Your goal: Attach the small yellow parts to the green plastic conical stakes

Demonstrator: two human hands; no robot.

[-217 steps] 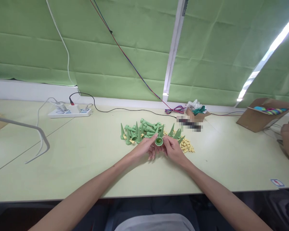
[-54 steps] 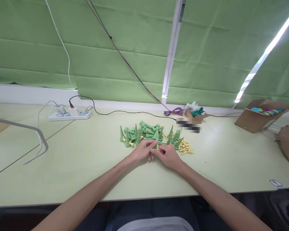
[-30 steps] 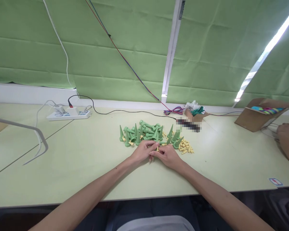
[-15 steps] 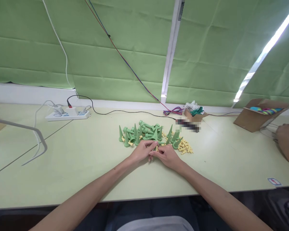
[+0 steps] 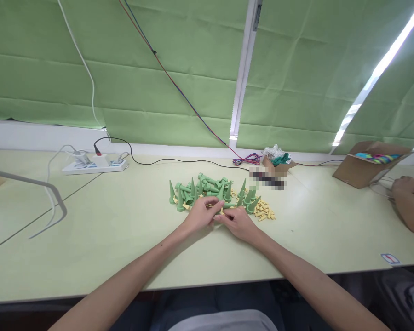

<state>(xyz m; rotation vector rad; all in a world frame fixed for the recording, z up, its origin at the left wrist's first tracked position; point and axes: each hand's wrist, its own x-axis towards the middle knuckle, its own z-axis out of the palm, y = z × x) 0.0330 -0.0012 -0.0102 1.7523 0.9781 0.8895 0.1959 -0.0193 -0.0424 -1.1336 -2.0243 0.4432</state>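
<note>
My left hand [image 5: 202,213] is closed at the near edge of a pile of green plastic cone spikes [image 5: 210,187], its thumb and fingers bent together. What it grips is hidden behind the fingers. Facing it, my right hand [image 5: 238,222] pinches a small yellow plastic part [image 5: 222,212], which shows in the narrow gap between the two hands. Some spikes stand point up around the pile, such as a green cone spike [image 5: 180,200] at the left; others lie on their sides. Small yellow parts [image 5: 265,210] are heaped just right of the spikes.
A white power strip [image 5: 94,167] lies at the back left. Behind the pile are a small open carton [image 5: 276,168] and a blurred dark object [image 5: 267,179]. At right stand a larger cardboard box [image 5: 357,170] and another person's hand [image 5: 407,185]. A grey bar [image 5: 24,177] juts in at left.
My hands stay together at the pile. The left hand's fingers have shifted slightly, and the yellow part sits a little lower between the hands. The view has moved slightly.
</note>
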